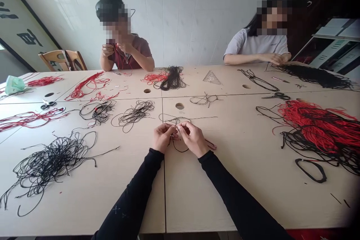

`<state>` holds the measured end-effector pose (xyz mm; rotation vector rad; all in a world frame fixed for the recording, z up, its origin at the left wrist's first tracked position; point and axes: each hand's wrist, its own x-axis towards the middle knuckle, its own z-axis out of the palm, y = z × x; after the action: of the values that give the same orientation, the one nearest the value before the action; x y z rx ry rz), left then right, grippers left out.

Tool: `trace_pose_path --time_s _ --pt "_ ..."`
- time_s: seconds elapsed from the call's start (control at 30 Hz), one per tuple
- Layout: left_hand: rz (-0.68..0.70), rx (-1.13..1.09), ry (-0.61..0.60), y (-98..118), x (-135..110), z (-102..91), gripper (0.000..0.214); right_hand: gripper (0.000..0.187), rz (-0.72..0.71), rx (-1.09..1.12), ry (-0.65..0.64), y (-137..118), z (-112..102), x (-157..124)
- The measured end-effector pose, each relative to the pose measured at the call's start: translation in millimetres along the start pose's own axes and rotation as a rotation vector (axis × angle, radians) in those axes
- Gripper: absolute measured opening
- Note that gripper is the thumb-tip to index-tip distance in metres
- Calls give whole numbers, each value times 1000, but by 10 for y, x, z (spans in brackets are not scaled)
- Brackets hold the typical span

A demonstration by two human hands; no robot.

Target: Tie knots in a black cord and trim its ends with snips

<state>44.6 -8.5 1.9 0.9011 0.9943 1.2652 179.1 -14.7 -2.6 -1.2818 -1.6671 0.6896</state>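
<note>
My left hand (pixel 162 137) and my right hand (pixel 193 138) meet at the middle of the pale wooden table (pixel 197 191), fingertips pinched together on a thin black cord (pixel 176 146). The cord loops down between the two hands and trails away across the table toward the far side. Both arms are in black sleeves.
Loose black cord lies in a tangle (pixel 47 163) at the left, with smaller tangles (pixel 135 113) ahead. A big heap of red and black cord (pixel 320 129) sits at the right. Scissors (pixel 277 96) and round table holes (pixel 179 106) lie ahead. Two people sit across the table.
</note>
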Motion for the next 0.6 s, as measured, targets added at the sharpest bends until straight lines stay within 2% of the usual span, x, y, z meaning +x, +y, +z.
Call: trace_pose_path --time_s 0.1,0.2,0.37,0.6 --pt "49 72 16 -18 -6 16 28 23 5 1 92 -13 -14 -9" --pt "159 258 31 -25 -28 39 24 22 -45 -5 155 -62 -29 -17" --pt "365 584 25 -14 -77 68 17 18 -204 -58 75 -128 -24 -11" --pt "362 677 0 -15 -86 66 30 17 -123 -3 43 -76 -29 -4"
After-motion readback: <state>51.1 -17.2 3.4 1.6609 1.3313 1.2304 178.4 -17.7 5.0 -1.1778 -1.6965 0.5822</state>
